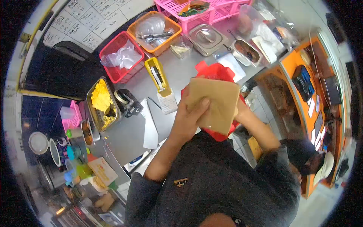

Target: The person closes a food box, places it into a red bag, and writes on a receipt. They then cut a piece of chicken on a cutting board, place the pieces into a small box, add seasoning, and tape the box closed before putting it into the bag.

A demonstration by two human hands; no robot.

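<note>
Head view: a grey steel counter (pixel 177 72) carries a red basket (pixel 121 56) and an orange basket (pixel 155 28) at the far side, with a tray of yellow food (pixel 100 100) at the left. Bare steel lies open between that tray and the hands. The left hand (pixel 193 113) pinches a brown paper sheet (pixel 215 102), held up over a red bag (pixel 213 72). The right hand (pixel 240 110) is behind the sheet's right edge, and I cannot tell its grip.

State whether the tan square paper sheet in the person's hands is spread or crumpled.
Spread flat: the tan square paper sheet shows straight edges, left hand gripping it.
</note>
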